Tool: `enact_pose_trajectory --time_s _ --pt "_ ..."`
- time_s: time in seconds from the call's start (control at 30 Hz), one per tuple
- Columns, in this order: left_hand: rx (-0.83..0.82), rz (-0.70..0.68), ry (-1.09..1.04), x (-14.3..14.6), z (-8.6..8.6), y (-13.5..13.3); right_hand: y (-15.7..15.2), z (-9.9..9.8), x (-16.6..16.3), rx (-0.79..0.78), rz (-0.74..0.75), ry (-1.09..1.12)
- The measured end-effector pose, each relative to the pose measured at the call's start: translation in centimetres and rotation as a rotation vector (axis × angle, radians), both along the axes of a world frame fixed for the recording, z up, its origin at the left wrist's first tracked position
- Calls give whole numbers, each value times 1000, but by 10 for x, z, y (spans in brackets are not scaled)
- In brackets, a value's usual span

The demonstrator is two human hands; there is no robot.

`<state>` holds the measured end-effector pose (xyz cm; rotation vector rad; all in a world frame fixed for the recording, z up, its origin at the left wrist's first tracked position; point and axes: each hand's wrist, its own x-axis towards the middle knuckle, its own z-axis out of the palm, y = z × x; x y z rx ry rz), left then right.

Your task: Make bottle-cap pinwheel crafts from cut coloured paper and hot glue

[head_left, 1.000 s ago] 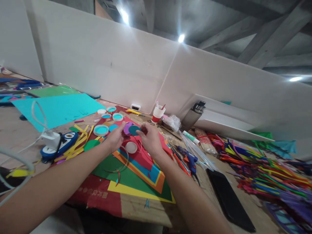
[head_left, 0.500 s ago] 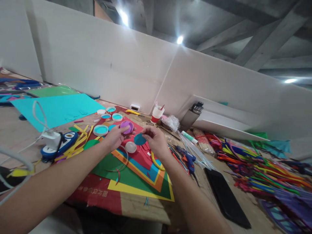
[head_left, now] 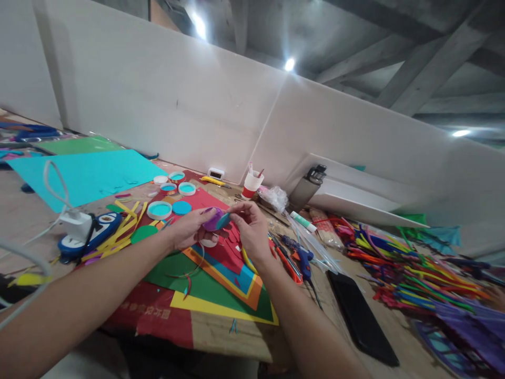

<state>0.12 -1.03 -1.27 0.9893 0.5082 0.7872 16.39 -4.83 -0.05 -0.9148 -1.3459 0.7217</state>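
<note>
Between the thumb and fingers of my left hand (head_left: 192, 227) is a round purple lid (head_left: 212, 221), tilted. My right hand (head_left: 249, 226) pinches a teal paper disc (head_left: 223, 221) by its edge. The disc overlaps the lid's right side; whether they touch I cannot tell. Beneath the hands lie stacked coloured sheets, with a red sheet (head_left: 232, 261) on top. A whitish round lid (head_left: 209, 242) shows partly under my left hand. Just left of the hands are a white-rimmed lid with a teal inside (head_left: 159, 210) and a blue disc (head_left: 182, 208).
A blue power strip (head_left: 106, 229) with a white plug stands at left beside yellow paper strips. To the right are a glue gun (head_left: 303, 258), a black phone (head_left: 361, 316) and many pipe cleaners (head_left: 426, 268). A paper cup (head_left: 252, 184) and grey bottle (head_left: 307, 187) stand behind.
The teal disc has moved up and left to the purple lid, and the two now overlap in view. The lid has tilted and shifted slightly right and down. The camera view has shifted slightly.
</note>
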Motion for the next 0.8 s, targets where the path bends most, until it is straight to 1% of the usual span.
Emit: enact_pose_trajectory --time_s 0.13,0.27,0.33,0.53,0.63,0.8 --pt "64 19 -20 0 1 -1 2 -2 0 -31 27 18" --pt "55 97 5 2 5 -3 7 -7 2 -26 38 58" --pt "54 110 23 2 5 -2 9 -9 3 -25 33 65" --pt "68 63 80 2 3 -2 12 -13 5 -50 6 50" --pt "53 49 89 2 5 -3 15 -16 6 -75 5 92" --pt "21 65 133 2 6 -5 21 -21 7 -114 24 184"
